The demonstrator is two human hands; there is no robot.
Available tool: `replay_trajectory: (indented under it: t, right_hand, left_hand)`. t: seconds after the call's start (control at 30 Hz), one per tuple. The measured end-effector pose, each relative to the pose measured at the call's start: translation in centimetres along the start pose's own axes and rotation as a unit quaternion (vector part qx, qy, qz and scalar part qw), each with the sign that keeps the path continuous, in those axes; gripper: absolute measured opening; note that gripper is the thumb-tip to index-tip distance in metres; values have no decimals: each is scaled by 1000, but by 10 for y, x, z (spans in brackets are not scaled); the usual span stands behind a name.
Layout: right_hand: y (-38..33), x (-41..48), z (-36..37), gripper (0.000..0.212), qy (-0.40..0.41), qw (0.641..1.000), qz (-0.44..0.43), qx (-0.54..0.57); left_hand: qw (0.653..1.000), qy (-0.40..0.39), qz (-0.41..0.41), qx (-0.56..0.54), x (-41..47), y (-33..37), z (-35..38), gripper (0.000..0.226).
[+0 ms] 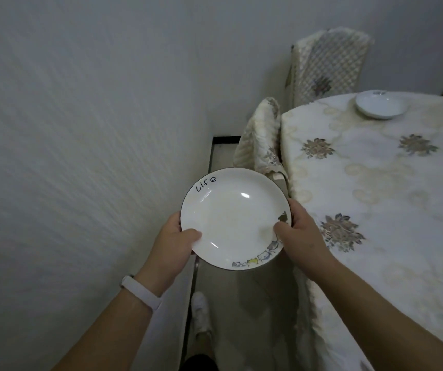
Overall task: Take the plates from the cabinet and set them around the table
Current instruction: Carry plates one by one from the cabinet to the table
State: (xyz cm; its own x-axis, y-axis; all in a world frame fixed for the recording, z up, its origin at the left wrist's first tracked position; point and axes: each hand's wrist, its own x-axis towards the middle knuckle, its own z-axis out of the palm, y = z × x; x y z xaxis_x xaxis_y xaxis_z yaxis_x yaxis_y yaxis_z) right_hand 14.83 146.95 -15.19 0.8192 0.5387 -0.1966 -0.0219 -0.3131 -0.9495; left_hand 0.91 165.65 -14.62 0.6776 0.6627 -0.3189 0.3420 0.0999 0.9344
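The plate (235, 218), with "Life" lettered on its rim, sits in the lower middle of the frame. It is held roughly level above the floor, just left of the table (375, 180) and not yet over it. My left hand (173, 242) grips its left rim, thumb on top, and my right hand (299, 236) grips the right rim likewise. Just above the plate in the frame, a covered chair (262, 135) is tucked against the table. At upper right, another plate (381, 104) is already set. The gap between wall and table looks tight to me. Swinging right, the rim could knock the table's edge. Sliding the plate on could drag the loose cloth and shift the set plate.
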Motion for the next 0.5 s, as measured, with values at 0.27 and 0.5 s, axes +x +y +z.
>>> replay_trajectory:
  t: [0.27, 0.5]
  right_hand:
    - [-15, 104, 11, 53, 117, 992, 41, 10]
    - [-35, 194, 22, 49, 190, 978, 83, 5]
  left_hand:
    - [994, -99, 19, 34, 147, 50, 11, 41]
    - [983, -181, 13, 25, 269, 88, 21, 31]
